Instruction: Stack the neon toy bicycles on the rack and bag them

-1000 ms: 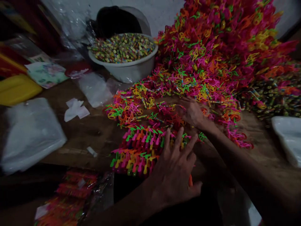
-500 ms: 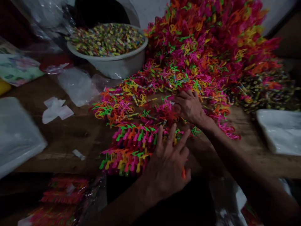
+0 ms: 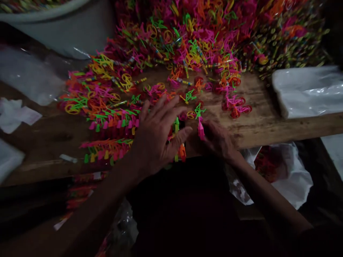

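My left hand (image 3: pixel 158 134) is spread palm down over two lined-up rows of small plastic toys (image 3: pixel 114 124), covering their right part. These toys have bright bicycle-like tops and little pink, green, orange and yellow lower parts. To its right, my right hand (image 3: pixel 221 139) has its fingers curled at a toy bicycle (image 3: pixel 200 125) with a green frame and a pink lower part. The fingertips are dim and partly hidden, but they appear closed on the pink part. Loose toy bicycles (image 3: pixel 189 95) lie just beyond both hands.
A large heap of colourful plastic toys (image 3: pixel 182 39) covers the back of the wooden table (image 3: pixel 257 117). Striped candy tubes (image 3: pixel 292 46) lie at the back right. A white tub (image 3: pixel 69 32) stands back left. White plastic packets (image 3: pixel 308 91) lie right; an open bag (image 3: pixel 291 175) sits below.
My right hand has drawn back from the loose toys towards the table's front edge, now with a pink and green toy. My left hand stays spread over the rows. The view has tilted down.
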Demonstrator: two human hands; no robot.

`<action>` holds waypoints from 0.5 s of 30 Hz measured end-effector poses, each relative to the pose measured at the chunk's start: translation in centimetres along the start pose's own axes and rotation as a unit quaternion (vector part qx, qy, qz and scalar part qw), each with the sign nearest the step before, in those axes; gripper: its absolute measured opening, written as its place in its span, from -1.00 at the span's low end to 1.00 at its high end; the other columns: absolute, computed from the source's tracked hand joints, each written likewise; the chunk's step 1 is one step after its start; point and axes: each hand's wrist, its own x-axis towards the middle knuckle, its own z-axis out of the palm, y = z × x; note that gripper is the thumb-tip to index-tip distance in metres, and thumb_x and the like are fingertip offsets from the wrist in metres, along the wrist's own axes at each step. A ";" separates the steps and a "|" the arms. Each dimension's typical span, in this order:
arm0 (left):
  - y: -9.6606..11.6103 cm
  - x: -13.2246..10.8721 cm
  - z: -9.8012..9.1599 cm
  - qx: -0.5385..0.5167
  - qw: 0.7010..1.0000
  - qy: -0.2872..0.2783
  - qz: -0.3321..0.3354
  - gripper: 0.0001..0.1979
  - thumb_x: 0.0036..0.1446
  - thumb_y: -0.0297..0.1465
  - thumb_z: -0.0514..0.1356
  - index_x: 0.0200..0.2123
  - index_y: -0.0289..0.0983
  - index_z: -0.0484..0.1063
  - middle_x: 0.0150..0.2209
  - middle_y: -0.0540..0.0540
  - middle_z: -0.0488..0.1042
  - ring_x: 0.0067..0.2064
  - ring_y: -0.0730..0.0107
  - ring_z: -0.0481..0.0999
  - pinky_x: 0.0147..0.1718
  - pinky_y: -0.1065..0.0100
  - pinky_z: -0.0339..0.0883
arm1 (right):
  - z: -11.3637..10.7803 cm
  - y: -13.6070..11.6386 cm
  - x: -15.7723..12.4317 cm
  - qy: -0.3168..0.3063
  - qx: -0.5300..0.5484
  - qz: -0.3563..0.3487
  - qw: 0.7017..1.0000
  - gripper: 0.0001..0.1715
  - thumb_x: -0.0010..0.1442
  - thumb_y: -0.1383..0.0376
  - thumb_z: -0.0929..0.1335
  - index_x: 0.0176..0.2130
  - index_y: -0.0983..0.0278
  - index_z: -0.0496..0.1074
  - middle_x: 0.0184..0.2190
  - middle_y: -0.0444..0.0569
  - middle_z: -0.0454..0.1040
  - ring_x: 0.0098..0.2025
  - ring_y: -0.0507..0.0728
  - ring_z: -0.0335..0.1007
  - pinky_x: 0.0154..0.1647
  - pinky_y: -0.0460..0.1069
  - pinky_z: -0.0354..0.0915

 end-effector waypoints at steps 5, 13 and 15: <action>-1.7 2.3 1.6 0.073 0.996 0.041 -0.020 -0.56 0.43 -0.28 -0.02 0.22 -0.30 0.42 0.27 -0.25 0.50 0.35 -0.08 0.42 0.35 -0.19 0.21 | 1.8 -1.2 1.2 0.026 0.060 0.037 0.997 -0.74 0.44 0.29 0.23 -0.07 0.24 0.50 -0.24 0.04 0.59 -0.23 0.16 0.54 -0.17 0.06 0.47; -2.7 2.9 2.7 0.064 0.997 -0.012 -0.049 -0.66 0.38 -0.37 -0.07 -0.05 -0.16 0.50 -0.08 -0.16 0.65 0.01 0.06 0.63 0.12 -0.04 0.37 | 5.4 -1.3 3.0 0.036 0.094 0.070 0.992 -0.72 0.44 0.27 0.23 -0.04 0.25 0.50 -0.17 0.04 0.62 -0.16 0.14 0.53 -0.08 0.05 0.46; -2.4 2.9 2.6 0.063 0.996 -0.020 -0.054 -0.64 0.37 -0.39 -0.06 0.03 -0.23 0.49 -0.01 -0.20 0.65 0.05 0.04 0.63 0.14 -0.06 0.36 | 5.5 -1.1 3.1 0.034 0.095 0.051 0.994 -0.70 0.41 0.31 0.23 0.00 0.27 0.49 -0.15 0.05 0.62 -0.13 0.15 0.54 -0.06 0.05 0.46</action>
